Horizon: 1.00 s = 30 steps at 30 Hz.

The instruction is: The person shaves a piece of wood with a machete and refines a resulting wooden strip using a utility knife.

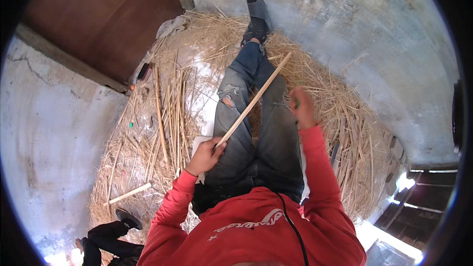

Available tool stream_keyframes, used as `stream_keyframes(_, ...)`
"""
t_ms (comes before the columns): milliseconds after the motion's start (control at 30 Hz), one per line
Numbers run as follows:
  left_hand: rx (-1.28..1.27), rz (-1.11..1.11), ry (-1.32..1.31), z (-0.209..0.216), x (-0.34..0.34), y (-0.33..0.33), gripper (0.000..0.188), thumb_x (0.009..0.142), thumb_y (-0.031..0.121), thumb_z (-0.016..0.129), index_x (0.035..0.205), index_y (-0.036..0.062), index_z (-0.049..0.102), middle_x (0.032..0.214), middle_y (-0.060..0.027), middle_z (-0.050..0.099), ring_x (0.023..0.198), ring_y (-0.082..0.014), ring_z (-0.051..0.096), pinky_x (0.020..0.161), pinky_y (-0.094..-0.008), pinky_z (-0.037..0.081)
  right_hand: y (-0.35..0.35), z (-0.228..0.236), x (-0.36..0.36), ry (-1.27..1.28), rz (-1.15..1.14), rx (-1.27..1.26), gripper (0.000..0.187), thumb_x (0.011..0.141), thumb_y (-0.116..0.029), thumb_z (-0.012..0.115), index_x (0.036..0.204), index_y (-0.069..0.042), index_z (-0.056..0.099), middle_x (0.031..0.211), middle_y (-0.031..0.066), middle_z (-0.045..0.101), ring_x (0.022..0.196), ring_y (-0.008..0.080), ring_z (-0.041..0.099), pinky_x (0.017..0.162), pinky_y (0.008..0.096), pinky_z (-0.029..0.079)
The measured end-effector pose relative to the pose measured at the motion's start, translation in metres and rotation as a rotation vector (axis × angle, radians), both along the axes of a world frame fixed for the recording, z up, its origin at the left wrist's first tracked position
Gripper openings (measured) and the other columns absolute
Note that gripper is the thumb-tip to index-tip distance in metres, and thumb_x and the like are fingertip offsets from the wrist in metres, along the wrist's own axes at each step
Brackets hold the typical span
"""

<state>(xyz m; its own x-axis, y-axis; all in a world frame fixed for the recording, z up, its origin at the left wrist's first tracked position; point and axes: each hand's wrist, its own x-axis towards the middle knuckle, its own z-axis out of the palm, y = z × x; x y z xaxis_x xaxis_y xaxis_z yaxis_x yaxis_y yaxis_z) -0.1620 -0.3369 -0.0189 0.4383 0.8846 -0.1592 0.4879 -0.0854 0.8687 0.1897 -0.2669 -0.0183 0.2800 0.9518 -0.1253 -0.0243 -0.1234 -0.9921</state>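
My left hand (pixel 206 157) is closed round the lower end of a long, pale split-bamboo strip (pixel 256 98). The strip slants up and to the right across my legs in torn, dirty jeans (pixel 234 118), its far end above my right knee. Beside that knee, to the right of the strip and apart from it, is my right hand (pixel 304 107). Its fingers are curled, with a bit of green and something dark showing at them; blur hides what it is.
Long strips (pixel 176 113) lie in a bundle left of my legs, amid shavings (pixel 290 51). A thicker pale stick (pixel 130 193) rests at lower left. More strips (pixel 352 128) lie to the right. Another person's dark-clothed leg (pixel 106 236) is at lower left. Walls (pixel 354 24) close in.
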Motion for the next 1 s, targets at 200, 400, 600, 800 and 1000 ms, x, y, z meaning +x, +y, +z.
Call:
stream_keyframes(200, 0.024, 0.07, 0.032, -0.001, 0.006, 0.011, 0.02, 0.096, 0.011, 0.061, 0.107, 0.0, 0.049, 0.068, -0.0148, 0.064, 0.063, -0.0309, 0.066, 0.059, -0.0382, 0.049, -0.05, -0.022, -0.123, -0.31, 0.41, -0.072, 0.05, 0.1, -0.046, 0.052, 0.097, 0.002, 0.065, 0.085, 0.0244, 0.066, 0.08, 0.0368, 0.067, 0.072, 0.0419, 0.049)
stream_keyframes(400, 0.205, 0.068, 0.149, -0.008, 0.0, 0.004, 0.027, 0.095, 0.018, 0.063, 0.111, 0.0005, 0.05, 0.07, -0.0165, 0.067, 0.068, -0.0345, 0.069, 0.062, -0.0431, 0.051, -0.07, -0.051, -0.154, -0.742, 0.484, 0.059, 0.048, 0.099, -0.044, 0.051, 0.082, 0.0, 0.063, 0.07, 0.0258, 0.065, 0.069, 0.0462, 0.064, 0.067, 0.0556, 0.051)
stream_keyframes(600, -0.034, 0.168, 0.177, -0.004, -0.024, -0.022, 0.025, 0.094, 0.024, 0.065, 0.105, 0.002, 0.06, 0.059, -0.0159, 0.061, 0.059, -0.0373, 0.064, 0.055, -0.0444, 0.048, -0.075, -0.039, -0.15, -0.737, 0.501, 0.048, 0.052, 0.098, -0.046, 0.051, 0.079, 0.001, 0.063, 0.07, 0.0268, 0.065, 0.068, 0.0466, 0.064, 0.066, 0.0552, 0.051)
stream_keyframes(800, 0.246, 0.193, 0.431, -0.008, 0.004, -0.02, 0.026, 0.094, 0.029, 0.061, 0.1, 0.0035, 0.06, 0.069, -0.0263, 0.064, 0.066, -0.0456, 0.064, 0.059, -0.0531, 0.051, -0.08, -0.023, -0.154, -0.741, 0.549, -0.014, 0.058, 0.099, -0.046, 0.05, 0.073, 0.003, 0.064, 0.072, 0.0291, 0.064, 0.07, 0.0478, 0.063, 0.069, 0.0557, 0.051)
stream_keyframes(1000, 0.259, 0.149, 0.507, -0.007, 0.015, -0.011, 0.023, 0.094, 0.027, 0.06, 0.096, 0.005, 0.058, 0.068, -0.0269, 0.063, 0.065, -0.0464, 0.064, 0.059, -0.0552, 0.052, -0.081, -0.03, -0.154, -0.703, 0.543, -0.058, 0.058, 0.099, -0.046, 0.049, 0.074, 0.004, 0.065, 0.072, 0.0303, 0.063, 0.071, 0.0489, 0.063, 0.071, 0.0553, 0.051)
